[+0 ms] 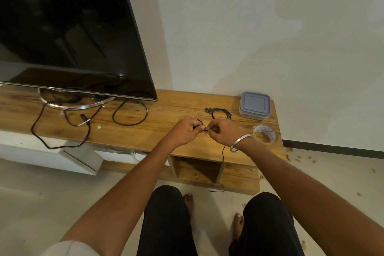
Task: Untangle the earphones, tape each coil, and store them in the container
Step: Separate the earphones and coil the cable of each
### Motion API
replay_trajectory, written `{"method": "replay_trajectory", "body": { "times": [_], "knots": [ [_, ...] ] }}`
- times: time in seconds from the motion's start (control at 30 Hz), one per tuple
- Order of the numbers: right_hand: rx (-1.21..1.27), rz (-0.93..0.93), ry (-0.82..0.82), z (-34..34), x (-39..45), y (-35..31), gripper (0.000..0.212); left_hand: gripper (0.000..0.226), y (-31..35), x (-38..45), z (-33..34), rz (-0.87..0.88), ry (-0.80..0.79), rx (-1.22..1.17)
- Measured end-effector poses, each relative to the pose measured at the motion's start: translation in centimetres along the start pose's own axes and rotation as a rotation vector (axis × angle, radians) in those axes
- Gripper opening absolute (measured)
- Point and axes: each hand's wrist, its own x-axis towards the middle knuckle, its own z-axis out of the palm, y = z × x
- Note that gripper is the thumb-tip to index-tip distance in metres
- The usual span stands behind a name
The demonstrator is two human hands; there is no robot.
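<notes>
Both hands, left hand (pixel 187 131) and right hand (pixel 225 132), are pinching one black earphone cord (pixel 223 153), untangling it; next comes winding and taping with tape roll (pixel 265 134).

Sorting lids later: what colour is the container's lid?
Grey-blue lid, seen in the head view.

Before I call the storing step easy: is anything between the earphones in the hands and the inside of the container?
Yes. The container at the table's far right end has its lid on, which blocks the way in. Both the left hand and the right hand pinch the earphone cord. The bare tabletop between holds only another earphone bundle.
</notes>
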Motion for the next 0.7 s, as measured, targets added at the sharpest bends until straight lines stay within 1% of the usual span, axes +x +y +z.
{"method": "replay_trajectory", "body": {
  "times": [0.07,0.17,0.3,0.37,0.5,0.6,0.7],
  "knots": [
    [0.006,-0.01,0.026,-0.2,-0.1,0.3,0.015,0.022,-0.1,-0.1,-0.2,-0.026,-0.026,-0.011],
    [0.014,-0.022,0.061,-0.3,-0.1,0.6,0.014,0.02,0.1,-0.3,-0.2,-0.066,-0.105,-0.023],
    [0.047,-0.088,0.073,-0.5,0.0,0.7,0.011,0.022,0.3,-0.5,0.1,-0.088,-0.186,-0.03],
    [0.059,-0.116,0.076,-0.5,0.0,0.7,0.01,0.022,0.5,-0.7,0.0,-0.094,-0.227,-0.077],
    [0.163,-0.105,0.14,-0.7,-0.3,1.1,0.01,0.023,1.6,-1.1,-0.7,-0.163,-0.308,-0.332],
    [0.287,-0.096,0.164,-0.9,-0.7,1.8,0.017,0.025,2.2,-1.4,-1.4,-0.223,-0.343,-0.58],
    [0.391,-0.068,0.17,-0.3,-0.6,2.5,0.022,0.025,2.9,-1.6,-1.8,-0.214,-0.398,-0.798]
  ]
}}
